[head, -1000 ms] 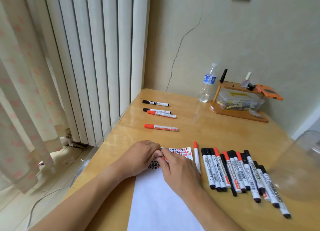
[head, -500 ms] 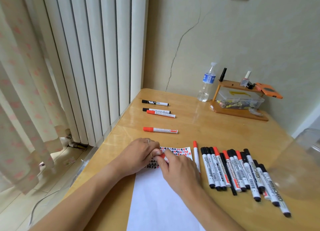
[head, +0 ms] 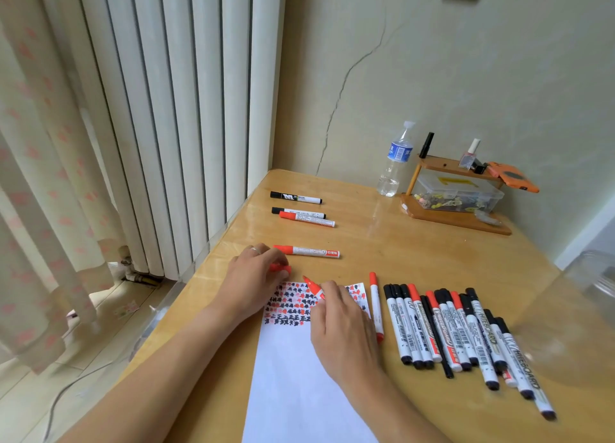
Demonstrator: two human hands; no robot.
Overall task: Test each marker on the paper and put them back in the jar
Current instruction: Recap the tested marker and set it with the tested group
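A white paper [head: 299, 382] lies on the wooden table [head: 416, 263], its top covered in red and black test marks. My right hand [head: 342, 329] grips an uncapped red marker [head: 313, 288], tip pointing up and left over the marks. My left hand [head: 256, 276] pinches its red cap [head: 280, 268] just off the paper's top left corner. A row of several capped red and black markers [head: 459, 333] lies to the right of the paper. One red marker [head: 375, 304] lies beside the paper's right edge. A clear jar [head: 585, 309] shows blurred at the right edge.
Three markers [head: 301, 209] and one more red marker [head: 307, 251] lie farther back on the left. A water bottle [head: 395, 163] and a wooden shelf [head: 456, 209] with a clear box stand against the wall. Curtains hang past the table's left edge.
My hands, joined on the marker earlier, have pulled apart. The cap has come off in my left hand, and the marker's red tip is bare in my right hand.
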